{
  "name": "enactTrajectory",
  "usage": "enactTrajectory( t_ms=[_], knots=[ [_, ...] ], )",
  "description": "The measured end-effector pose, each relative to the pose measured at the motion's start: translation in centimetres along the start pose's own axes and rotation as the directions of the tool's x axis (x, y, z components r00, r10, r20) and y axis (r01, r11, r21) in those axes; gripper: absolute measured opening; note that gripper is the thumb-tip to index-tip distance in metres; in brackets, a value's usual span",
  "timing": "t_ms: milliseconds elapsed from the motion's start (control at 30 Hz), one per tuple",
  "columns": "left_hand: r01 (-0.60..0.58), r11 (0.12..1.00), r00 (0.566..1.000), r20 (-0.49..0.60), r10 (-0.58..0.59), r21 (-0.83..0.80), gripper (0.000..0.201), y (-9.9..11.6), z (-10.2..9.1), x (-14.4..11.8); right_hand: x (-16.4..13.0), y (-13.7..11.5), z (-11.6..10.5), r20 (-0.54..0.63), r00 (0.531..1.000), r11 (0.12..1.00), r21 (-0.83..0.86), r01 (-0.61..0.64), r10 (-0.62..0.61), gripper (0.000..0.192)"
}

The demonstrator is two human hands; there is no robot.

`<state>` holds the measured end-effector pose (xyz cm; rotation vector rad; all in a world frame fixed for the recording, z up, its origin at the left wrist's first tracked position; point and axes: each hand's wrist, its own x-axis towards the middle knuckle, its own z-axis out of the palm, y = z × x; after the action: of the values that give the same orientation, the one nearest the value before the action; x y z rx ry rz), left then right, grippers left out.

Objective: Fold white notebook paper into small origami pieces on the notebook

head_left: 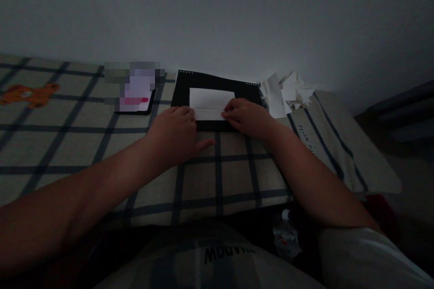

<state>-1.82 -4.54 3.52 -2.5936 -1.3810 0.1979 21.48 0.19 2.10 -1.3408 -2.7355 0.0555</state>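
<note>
A white sheet of paper (210, 103) lies on a black board (217, 91) that rests on a checked bed cover (101, 144), close to the wall. The paper already carries a fold: a narrow strip along its near edge is turned up, and a crease line shows across it. The left hand (176, 133) lies flat and spread, fingertips pressing the sheet's near left corner. The right hand (247, 117) is curled, with its fingertips pinching down on the near right end of the strip. Judging from this, the folding seems at an early stage, with most of the sheet still flat. Just right of the board sits a pile of folded white paper pieces (288, 92); to the left lies a phone (135, 97).
</note>
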Motion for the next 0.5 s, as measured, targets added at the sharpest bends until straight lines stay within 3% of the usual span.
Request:
enactTrajectory(
  t_ms=[100,300,500],
  knots=[
    [0.018,0.999,0.999,0.040,-0.019,0.030,0.077,-0.02,-0.37,-0.01,0.02,0.12,0.00,0.011,1.000,1.000,-0.007,0.016,-0.016,0.036],
    [0.059,0.998,0.998,-0.008,-0.059,0.005,0.067,0.18,-0.65,0.05,0.15,0.57,0.46,-0.021,0.999,0.999,0.007,0.050,-0.050,0.036],
    [0.109,0.994,0.975,-0.200,-0.101,0.030,0.053,-0.25,0.24,0.65,0.16,0.87,0.61,-0.050,0.995,0.996,0.038,0.087,-0.085,0.035]
  ],
)
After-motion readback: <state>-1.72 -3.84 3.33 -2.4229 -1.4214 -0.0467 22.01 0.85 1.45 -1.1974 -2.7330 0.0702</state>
